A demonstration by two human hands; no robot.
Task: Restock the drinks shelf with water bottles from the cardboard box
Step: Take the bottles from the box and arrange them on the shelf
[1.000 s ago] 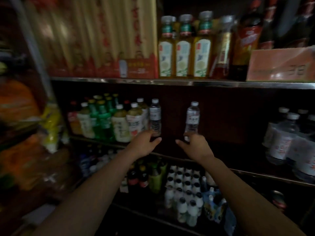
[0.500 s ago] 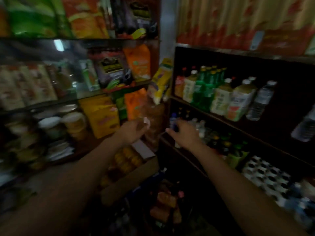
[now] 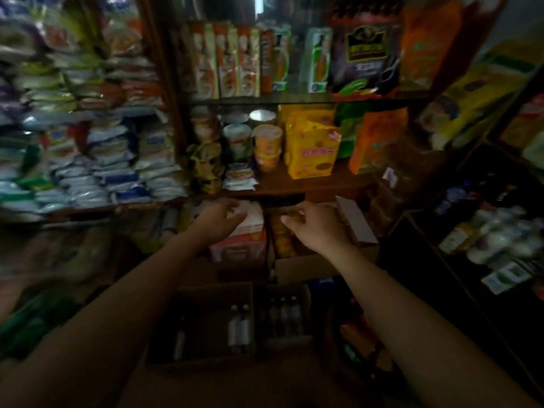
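Note:
A brown cardboard box [image 3: 206,293] stands open on the floor low in the middle, split by a divider. Several water bottles [image 3: 239,328] with white caps stand upright inside it, more of them [image 3: 284,315] in its right half. My left hand [image 3: 219,219] and my right hand [image 3: 313,226] reach forward side by side, well above the box, fingers loosely curled and holding nothing. The drinks shelf [image 3: 459,278] runs along the dark right edge, with bottles [image 3: 500,234] lying blurred on it.
Straight ahead, a wooden shelf unit [image 3: 294,188] carries cup noodles [image 3: 266,147], a yellow packet [image 3: 313,148] and snack bags. Stacked packets [image 3: 88,160] fill the left shelves. An open carton [image 3: 353,222] of orange goods sits behind my right hand.
My view has swung left and down from the drinks shelf to the snack shelves and the box. Both hands let go of the two bottles on the shelf and came away holding nothing.

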